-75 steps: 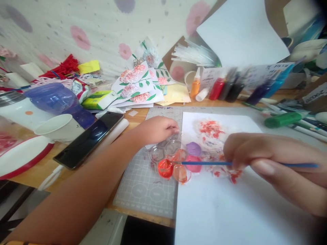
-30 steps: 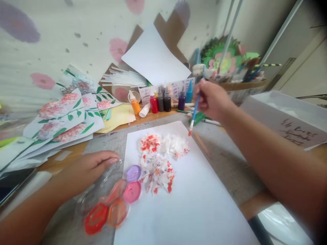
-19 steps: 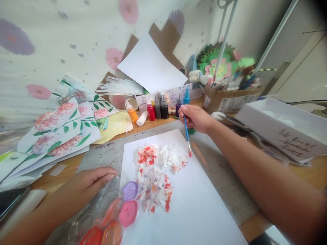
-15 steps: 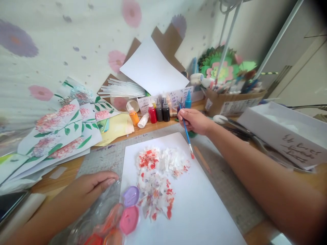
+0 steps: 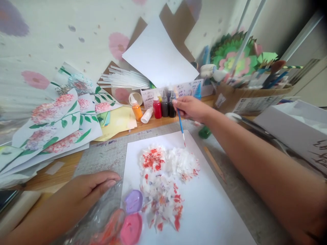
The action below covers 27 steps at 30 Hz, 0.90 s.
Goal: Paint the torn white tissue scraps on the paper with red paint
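At the far left, painted flower sheets (image 5: 56,126) lie fanned across the tabletop (image 5: 51,175). The left hand (image 5: 93,185) rests flat, fingers stretched out and loosely together, its fingertips on the clear plastic paint palette (image 5: 114,221); its grip closes on nothing. The palette's wells show purple, pink and orange-red paint, though its lower edge is blurred and cut off. Just right of it lies a white sheet (image 5: 204,211) carrying a clump of torn white tissue (image 5: 168,177) dabbed with red and orange. Behind the sheet stands a row of small paint bottles (image 5: 159,107). The right hand (image 5: 190,108) hovers near those bottles, its grip pinched on a thin blue paintbrush (image 5: 180,126) that slants down, the red-tipped bristles just above the sheet's upper edge, apparently not touching.
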Available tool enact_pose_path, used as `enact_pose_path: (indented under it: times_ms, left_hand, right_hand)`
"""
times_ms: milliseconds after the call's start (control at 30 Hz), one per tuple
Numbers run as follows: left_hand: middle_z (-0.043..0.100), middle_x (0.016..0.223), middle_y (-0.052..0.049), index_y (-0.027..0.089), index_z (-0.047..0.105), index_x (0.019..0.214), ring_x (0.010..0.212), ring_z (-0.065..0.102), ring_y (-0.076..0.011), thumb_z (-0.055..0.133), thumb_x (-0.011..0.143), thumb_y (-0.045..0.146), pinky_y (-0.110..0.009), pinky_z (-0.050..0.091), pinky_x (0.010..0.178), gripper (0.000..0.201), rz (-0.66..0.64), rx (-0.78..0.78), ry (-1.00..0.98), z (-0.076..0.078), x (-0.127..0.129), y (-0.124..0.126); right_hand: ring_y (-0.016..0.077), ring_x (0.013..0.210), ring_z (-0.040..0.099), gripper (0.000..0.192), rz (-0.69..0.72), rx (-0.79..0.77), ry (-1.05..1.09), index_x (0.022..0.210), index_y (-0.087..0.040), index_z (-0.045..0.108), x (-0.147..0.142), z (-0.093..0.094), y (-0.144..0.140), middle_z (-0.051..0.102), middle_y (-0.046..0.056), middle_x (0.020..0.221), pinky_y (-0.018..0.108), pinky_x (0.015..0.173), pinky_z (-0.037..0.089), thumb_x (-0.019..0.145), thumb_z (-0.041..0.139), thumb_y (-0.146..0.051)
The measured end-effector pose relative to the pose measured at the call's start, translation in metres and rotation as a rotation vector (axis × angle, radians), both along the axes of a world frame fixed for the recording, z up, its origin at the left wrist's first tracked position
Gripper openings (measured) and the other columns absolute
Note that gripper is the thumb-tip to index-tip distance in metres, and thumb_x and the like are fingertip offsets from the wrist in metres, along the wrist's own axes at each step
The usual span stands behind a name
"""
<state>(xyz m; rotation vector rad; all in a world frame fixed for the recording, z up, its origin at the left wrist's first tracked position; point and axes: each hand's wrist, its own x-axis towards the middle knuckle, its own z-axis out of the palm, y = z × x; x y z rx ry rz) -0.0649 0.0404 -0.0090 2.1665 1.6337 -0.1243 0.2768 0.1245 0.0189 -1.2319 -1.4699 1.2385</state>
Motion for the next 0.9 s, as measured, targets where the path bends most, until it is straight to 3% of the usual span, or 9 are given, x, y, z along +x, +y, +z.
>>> enact_pose_path:
  times_ms: [133,400,533,633,700,800,900]
  left_hand:
    - [0.070,0.106,0.004,0.032,0.072,0.094,0.105,0.060,-0.0232,0.036,0.079,0.053,-0.032,0.044,0.094,0.044,-0.007,0.018,0.001,0.000,0.000,0.000]
    - [0.072,0.098,0.005,0.034,0.071,0.086,0.102,0.061,-0.0251,0.038,0.078,0.054,-0.037,0.045,0.094,0.040,0.061,0.139,-0.066,-0.012,-0.005,-0.004]
    - [0.072,0.097,0.006,0.036,0.071,0.085,0.102,0.061,-0.0248,0.037,0.079,0.055,-0.037,0.045,0.095,0.040,0.081,0.172,-0.078,-0.015,-0.007,-0.005]
    - [0.071,0.099,0.007,0.037,0.071,0.086,0.103,0.061,-0.0255,0.038,0.078,0.056,-0.038,0.045,0.095,0.039,0.077,0.162,-0.062,-0.015,-0.009,-0.003]
    - [0.071,0.099,0.007,0.037,0.071,0.087,0.103,0.061,-0.0254,0.040,0.077,0.056,-0.037,0.046,0.094,0.038,0.064,0.138,-0.051,-0.015,-0.010,-0.002]
    - [0.071,0.099,0.007,0.038,0.072,0.085,0.103,0.061,-0.0254,0.039,0.077,0.055,-0.037,0.046,0.094,0.038,0.060,0.146,-0.056,-0.014,-0.010,-0.002]
    - [0.072,0.098,0.008,0.039,0.072,0.085,0.102,0.062,-0.0253,0.039,0.078,0.053,-0.038,0.047,0.094,0.036,0.046,0.151,-0.049,-0.013,-0.011,-0.001]
  right_hand:
    - [0.0011,0.029,0.023,0.034,-0.073,0.062,0.009,0.062,-0.016,0.038,0.007,0.016,-0.005,0.033,-0.007,0.039,0.014,0.031,0.015,0.092,0.038,-0.031]
    - [0.0041,0.028,0.035,0.035,0.184,-0.163,-0.215,0.053,-0.012,0.046,-0.015,0.010,-0.025,0.045,-0.001,0.039,0.017,0.028,0.022,0.074,0.067,-0.030]
    - [0.0027,0.029,0.034,0.032,0.024,-0.065,-0.189,0.060,-0.014,0.043,-0.014,0.012,-0.017,0.044,-0.003,0.041,0.016,0.029,0.021,0.083,0.056,-0.031]
    - [0.0011,0.028,0.024,0.034,-0.120,0.018,-0.126,0.063,-0.017,0.036,-0.006,0.020,-0.014,0.031,-0.008,0.039,0.016,0.031,0.015,0.093,0.038,-0.032]
    - [0.0013,0.028,0.020,0.036,-0.135,0.022,-0.121,0.062,-0.017,0.033,-0.003,0.024,-0.014,0.023,-0.008,0.037,0.016,0.032,0.013,0.094,0.034,-0.032]
    - [0.0020,0.029,0.023,0.036,-0.048,-0.049,-0.192,0.058,-0.016,0.038,-0.006,0.020,-0.017,0.029,-0.007,0.036,0.017,0.031,0.014,0.088,0.048,-0.033]
    - [0.0039,0.030,0.032,0.035,0.067,-0.126,-0.293,0.053,-0.014,0.045,-0.015,0.011,-0.019,0.041,-0.002,0.038,0.019,0.029,0.018,0.071,0.069,-0.032]
